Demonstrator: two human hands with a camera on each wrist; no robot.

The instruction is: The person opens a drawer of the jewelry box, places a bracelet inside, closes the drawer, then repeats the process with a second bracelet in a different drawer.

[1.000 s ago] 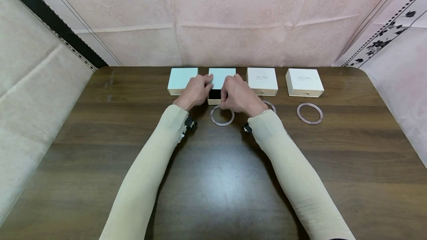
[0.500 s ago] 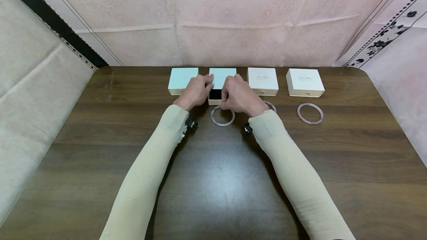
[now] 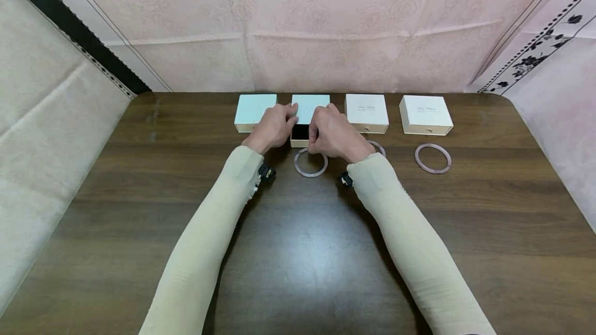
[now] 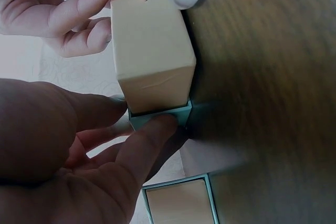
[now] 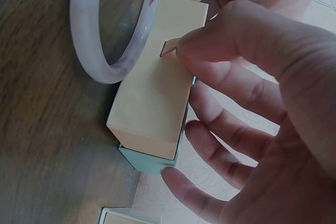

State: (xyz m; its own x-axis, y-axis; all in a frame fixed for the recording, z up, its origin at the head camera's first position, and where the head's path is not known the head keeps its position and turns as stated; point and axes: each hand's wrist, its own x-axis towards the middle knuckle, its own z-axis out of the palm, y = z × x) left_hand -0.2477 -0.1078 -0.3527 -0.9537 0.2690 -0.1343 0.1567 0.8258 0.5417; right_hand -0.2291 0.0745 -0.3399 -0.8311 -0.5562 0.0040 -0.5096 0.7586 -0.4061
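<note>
At the back of the table, a small drawer-style gift box has a teal sleeve (image 3: 311,107) and a cream drawer (image 3: 299,143). The drawer is slid partly out towards me, its dark inside showing. My left hand (image 3: 273,127) grips the sleeve from the side, thumb and fingers at its edge in the left wrist view. With thumb and forefinger my right hand (image 3: 336,136) pinches the short ribbon tab (image 5: 169,47) on the drawer's front; its other fingers lie along the box's top edge. A pale lilac bangle (image 3: 311,173) lies just in front of the drawer.
Left of this box is another teal box (image 3: 253,110); to its right stand a white box (image 3: 366,110) and a farther white box (image 3: 425,112). One bangle (image 3: 381,149) is partly behind my right wrist, and another bangle (image 3: 433,170) lies farther right. A patterned cloth (image 3: 326,25) hangs behind the table.
</note>
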